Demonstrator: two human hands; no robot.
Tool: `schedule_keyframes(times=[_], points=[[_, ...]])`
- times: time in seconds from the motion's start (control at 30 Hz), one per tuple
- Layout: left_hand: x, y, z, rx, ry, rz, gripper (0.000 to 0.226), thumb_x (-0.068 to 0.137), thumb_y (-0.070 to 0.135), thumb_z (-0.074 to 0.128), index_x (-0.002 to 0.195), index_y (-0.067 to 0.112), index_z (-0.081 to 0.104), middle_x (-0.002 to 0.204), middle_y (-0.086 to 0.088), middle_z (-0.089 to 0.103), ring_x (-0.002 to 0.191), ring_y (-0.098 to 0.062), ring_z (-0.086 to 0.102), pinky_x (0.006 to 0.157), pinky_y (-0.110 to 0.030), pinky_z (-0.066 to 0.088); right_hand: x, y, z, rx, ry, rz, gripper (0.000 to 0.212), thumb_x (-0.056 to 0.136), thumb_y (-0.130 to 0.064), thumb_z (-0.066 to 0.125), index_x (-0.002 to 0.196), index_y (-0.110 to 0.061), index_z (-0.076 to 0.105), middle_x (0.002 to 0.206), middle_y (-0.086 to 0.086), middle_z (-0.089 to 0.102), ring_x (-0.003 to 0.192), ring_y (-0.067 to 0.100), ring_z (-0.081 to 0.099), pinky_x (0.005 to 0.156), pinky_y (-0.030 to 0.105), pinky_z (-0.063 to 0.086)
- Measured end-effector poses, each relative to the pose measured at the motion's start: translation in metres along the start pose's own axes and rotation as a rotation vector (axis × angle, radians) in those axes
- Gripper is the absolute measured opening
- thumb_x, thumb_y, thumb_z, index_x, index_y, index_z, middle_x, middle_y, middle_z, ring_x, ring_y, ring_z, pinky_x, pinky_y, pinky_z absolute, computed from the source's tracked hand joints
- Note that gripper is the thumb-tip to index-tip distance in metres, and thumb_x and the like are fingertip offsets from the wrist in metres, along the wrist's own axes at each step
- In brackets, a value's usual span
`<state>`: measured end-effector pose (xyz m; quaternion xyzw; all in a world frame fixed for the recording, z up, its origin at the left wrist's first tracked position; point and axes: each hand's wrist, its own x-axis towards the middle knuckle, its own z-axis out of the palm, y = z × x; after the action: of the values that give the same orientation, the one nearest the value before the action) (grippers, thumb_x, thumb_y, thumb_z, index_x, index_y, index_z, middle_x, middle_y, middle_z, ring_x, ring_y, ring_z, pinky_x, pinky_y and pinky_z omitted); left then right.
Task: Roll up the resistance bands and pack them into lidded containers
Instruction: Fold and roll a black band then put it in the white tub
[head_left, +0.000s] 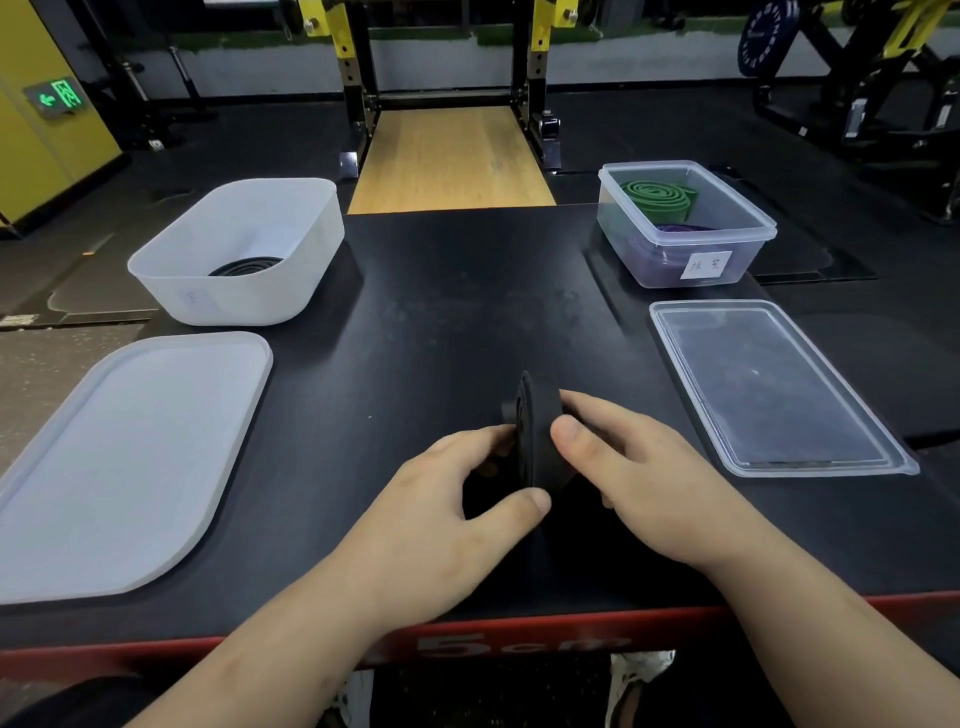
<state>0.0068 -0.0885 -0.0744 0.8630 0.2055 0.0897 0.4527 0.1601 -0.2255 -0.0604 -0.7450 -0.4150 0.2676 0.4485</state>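
The main risk is the coil springing open. The black resistance band (537, 415) stands on edge as a half-wound disc at about 6 o'clock on the surface (441, 312), near its front edge, pinched between both hands. The left hand (441, 514) grips its left face with thumb and curled fingers. The right hand (644, 467) presses thumb and fingers against its right side. Rubber like this likely stores tension, so a slackened pinch on either side could let the turns unwind or telescope sideways into a cone. The unrolled tail seems to run back toward the person, but black on black makes it hard to tell. If it hangs over the edge, its weight could drag the roll crooked.

The band looks matte, smooth and flat, with thin layers showing at the rim. At 10 o'clock sits a frosted white tub (249, 306) with rounded corners and soft-looking walls, with a black coil (247, 266) lying flat inside. Its milky lid (130, 457) lies at 8 o'clock. At 2 o'clock a clear, rigid rectangular container (623, 244) with a paper label (706, 265) holds a green roll (657, 197) and a purple band (680, 227). Its transparent lid (769, 384) lies at 3 o'clock. The green roll already looks loosened on one side.
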Motion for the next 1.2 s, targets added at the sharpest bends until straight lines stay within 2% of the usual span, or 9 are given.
schedule_keyframes(times=[0.13, 0.27, 0.33, 0.47, 0.57, 0.67, 0.77, 0.9, 1.2], points=[[0.002, 0.006, 0.001, 0.022, 0.023, 0.007, 0.038, 0.087, 0.055, 0.059, 0.126, 0.056, 0.056, 0.123, 0.036, 0.055, 0.121, 0.011, 0.049, 0.101, -0.02, 0.042, 0.0, 0.0, -0.003, -0.038, -0.013, -0.022, 0.041, 0.086, -0.056, 0.063, 0.127, -0.052, 0.062, 0.08, -0.046, 0.061, 0.081, -0.019, 0.06, 0.073, 0.002, 0.042], [0.005, 0.009, -0.001, 0.025, -0.01, 0.005, 0.037, 0.086, 0.056, 0.06, 0.121, 0.064, 0.053, 0.12, 0.039, 0.056, 0.123, 0.007, 0.049, 0.102, -0.024, 0.042, 0.0, 0.005, -0.006, -0.036, 0.004, -0.027, 0.037, 0.088, -0.058, 0.067, 0.125, -0.057, 0.063, 0.115, -0.024, 0.071, 0.107, -0.008, 0.065, 0.085, 0.012, 0.046], [0.006, 0.009, -0.001, 0.061, -0.029, -0.009, 0.046, 0.079, 0.066, 0.053, 0.123, 0.072, 0.044, 0.12, 0.037, 0.053, 0.128, 0.0, 0.044, 0.106, -0.03, 0.039, 0.0, 0.009, -0.007, -0.025, 0.001, -0.04, 0.039, 0.088, -0.059, 0.069, 0.125, -0.061, 0.06, 0.119, -0.023, 0.07, 0.111, -0.006, 0.065, 0.091, 0.021, 0.047], [0.006, 0.014, 0.0, 0.091, -0.068, -0.018, 0.039, 0.081, 0.064, 0.051, 0.109, 0.084, 0.031, 0.117, 0.05, 0.041, 0.121, 0.004, 0.032, 0.092, -0.016, 0.031, 0.0, 0.012, -0.007, -0.025, 0.0, -0.054, 0.049, 0.08, -0.061, 0.067, 0.128, -0.063, 0.056, 0.12, -0.023, 0.07, 0.111, -0.002, 0.066, 0.093, 0.026, 0.049], [0.007, 0.019, -0.002, 0.099, -0.088, -0.028, 0.039, 0.087, 0.058, 0.052, 0.098, 0.088, 0.03, 0.112, 0.058, 0.035, 0.117, 0.012, 0.031, 0.09, -0.013, 0.029, 0.004, 0.014, -0.005, -0.03, -0.002, -0.027, 0.041, 0.088, -0.061, 0.069, 0.128, -0.059, 0.059, 0.102, -0.036, 0.068, 0.097, -0.011, 0.066, 0.085, 0.017, 0.048], [0.009, 0.019, -0.001, 0.09, -0.08, -0.062, 0.043, 0.089, 0.059, 0.053, 0.094, 0.091, 0.025, 0.111, 0.044, 0.045, 0.118, 0.004, 0.033, 0.09, -0.014, 0.03, 0.009, 0.008, -0.005, -0.053, -0.006, 0.026, 0.042, 0.085, -0.064, 0.059, 0.125, -0.053, 0.063, 0.075, -0.043, 0.059, 0.071, -0.019, 0.058, 0.068, 0.006, 0.042], [0.009, 0.01, 0.0, 0.053, -0.016, -0.069, 0.04, 0.086, 0.063, 0.052, 0.109, 0.086, 0.029, 0.12, 0.032, 0.051, 0.127, -0.006, 0.042, 0.103, -0.029, 0.039, 0.018, -0.001, -0.006, -0.052, -0.006, 0.103, 0.024, 0.095, -0.061, 0.054, 0.104, -0.046, 0.07, 0.08, -0.029, 0.07, 0.062, -0.008, 0.064, 0.06, 0.011, 0.047], [0.011, 0.0, 0.004, 0.061, 0.022, -0.093, 0.042, 0.085, 0.067, 0.045, 0.127, 0.066, 0.041, 0.126, 0.026, 0.055, 0.126, -0.011, 0.048, 0.105, -0.04, 0.046, 0.038, -0.011, -0.006, -0.029, -0.02, 0.223, 0.049, 0.087, -0.08, 0.049, 0.104, -0.041, 0.073, 0.083, -0.005, 0.078, 0.07, 0.024, 0.075, 0.071, 0.041, 0.063], [0.014, -0.005, 0.003, 0.099, 0.035, -0.1, 0.045, 0.094, 0.065, 0.045, 0.137, 0.059, 0.038, 0.129, 0.023, 0.053, 0.127, -0.011, 0.048, 0.106, -0.039, 0.045, 0.054, -0.012, -0.01, 0.101, -0.096, 0.233, 0.049, 0.079, -0.074, 0.063, 0.107, -0.036, 0.076, 0.104, -0.01, 0.076, 0.08, 0.02, 0.076, 0.073, 0.041, 0.064]])
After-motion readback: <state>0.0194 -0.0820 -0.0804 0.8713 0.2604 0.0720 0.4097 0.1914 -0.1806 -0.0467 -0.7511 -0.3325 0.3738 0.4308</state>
